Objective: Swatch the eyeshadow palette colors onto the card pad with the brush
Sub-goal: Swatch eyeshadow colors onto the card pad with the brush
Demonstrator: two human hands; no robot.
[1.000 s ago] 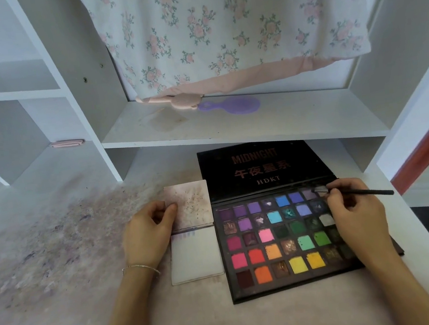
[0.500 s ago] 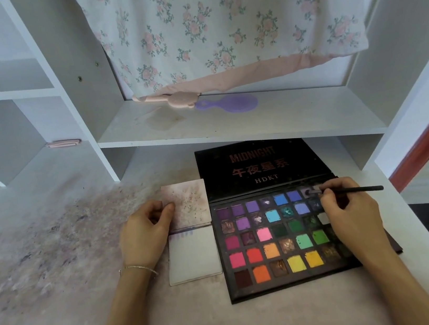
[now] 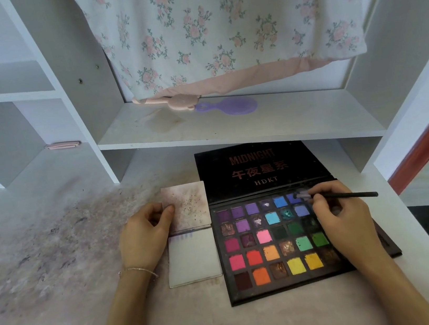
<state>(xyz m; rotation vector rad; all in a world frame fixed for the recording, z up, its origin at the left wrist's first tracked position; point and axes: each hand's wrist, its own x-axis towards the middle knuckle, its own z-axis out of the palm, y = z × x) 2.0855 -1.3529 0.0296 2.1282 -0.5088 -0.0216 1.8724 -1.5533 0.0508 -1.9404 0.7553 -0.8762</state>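
Head view: open eyeshadow palette (image 3: 279, 238) flat on desk (image 3: 57, 267), card pad (image 3: 194, 259) touching its left edge. Right hand (image 3: 346, 223) pinches brush (image 3: 347, 195), tip on a top-row blue-violet pan. Left hand (image 3: 144, 238) pinches the pad's flipped-up cover (image 3: 189, 204).
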